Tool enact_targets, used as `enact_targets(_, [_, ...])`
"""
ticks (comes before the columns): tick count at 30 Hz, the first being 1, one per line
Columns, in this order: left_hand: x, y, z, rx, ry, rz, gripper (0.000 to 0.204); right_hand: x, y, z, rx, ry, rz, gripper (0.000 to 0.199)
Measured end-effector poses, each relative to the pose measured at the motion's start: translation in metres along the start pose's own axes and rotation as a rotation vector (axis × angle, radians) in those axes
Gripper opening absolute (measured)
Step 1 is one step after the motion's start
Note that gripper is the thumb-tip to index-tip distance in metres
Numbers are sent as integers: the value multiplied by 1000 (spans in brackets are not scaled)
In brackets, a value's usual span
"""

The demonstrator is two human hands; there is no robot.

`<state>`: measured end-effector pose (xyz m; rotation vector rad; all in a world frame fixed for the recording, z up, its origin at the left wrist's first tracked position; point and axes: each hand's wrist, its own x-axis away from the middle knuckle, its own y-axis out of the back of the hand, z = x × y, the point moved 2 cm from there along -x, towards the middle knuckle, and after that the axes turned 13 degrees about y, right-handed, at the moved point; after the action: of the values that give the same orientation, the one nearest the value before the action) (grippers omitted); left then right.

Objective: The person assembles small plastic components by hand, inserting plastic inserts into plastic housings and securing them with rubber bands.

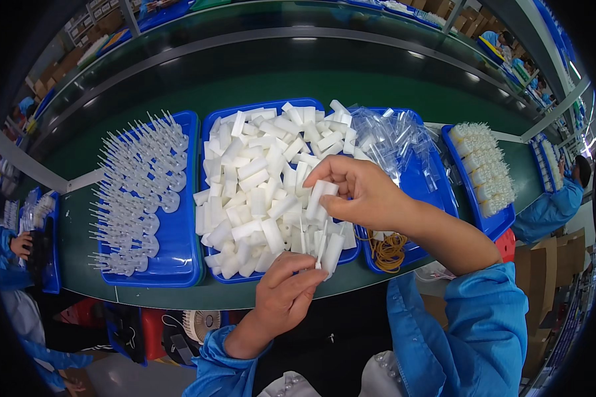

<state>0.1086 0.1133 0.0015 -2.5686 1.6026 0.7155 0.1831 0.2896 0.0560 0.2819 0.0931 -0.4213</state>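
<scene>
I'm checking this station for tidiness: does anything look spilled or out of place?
Nothing looks plainly spilled, but the middle blue tray looks overfull: its white blocks are heaped high, and one pokes over the left rim.

The right grip (365, 193) pinches a white block (322, 198) above white blocks (253, 167).

The left hand (285, 291) covers the lower ends of the thin white sticks (320, 250) in its grip. Heaped white foam blocks (251, 169) hide the middle blue tray's (311, 103) floor. The right forearm (437, 231) blocks part of the blue tray (414, 178) beyond. The dark rim crops the far-left co-worker (5, 248); the upper-right co-worker (491, 40) is too small to make out.
</scene>
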Motion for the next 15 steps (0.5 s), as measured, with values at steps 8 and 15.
enact_targets(8, [-2,-3,1,-100,-35,-31,22,6,5,5,-33,-118,94,34])
enact_targets(15, [-4,-7,-1,-134,-54,-59,25,11,3,11,121,24,39,31])
